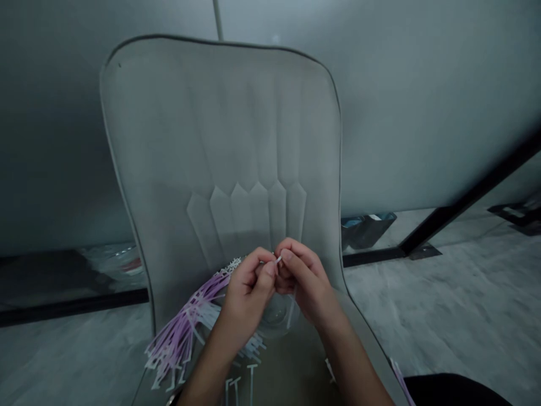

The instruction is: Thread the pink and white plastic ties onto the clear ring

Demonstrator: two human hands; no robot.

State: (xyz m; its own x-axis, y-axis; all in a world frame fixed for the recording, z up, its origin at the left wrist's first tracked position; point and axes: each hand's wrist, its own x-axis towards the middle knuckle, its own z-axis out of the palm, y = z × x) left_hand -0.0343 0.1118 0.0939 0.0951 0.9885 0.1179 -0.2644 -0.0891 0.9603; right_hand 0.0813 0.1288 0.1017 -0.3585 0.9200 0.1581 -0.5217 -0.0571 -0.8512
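My left hand [251, 287] and my right hand [306, 282] meet above the chair seat, fingertips pinched close together. A short bit of a thin white strip [278, 259] shows between them. Another length of white strip [291, 312] hangs below my right hand; whether it is the same piece I cannot tell. Behind my hands sits a clear round plastic item [274, 316], partly hidden. Left of my left hand lies a bundle of purple strips [183, 327] with small white T-shaped ends. White strips [251, 347] lie partly under my left forearm.
The grey padded chair [228, 124] has a tall back against a glass panel [422, 101]. Loose T-ended strips [252, 378] lie near the seat's front. A dark bag [367, 230] and a clear plastic bag [127, 265] show beyond the chair. Black framing [465, 194] slants at right.
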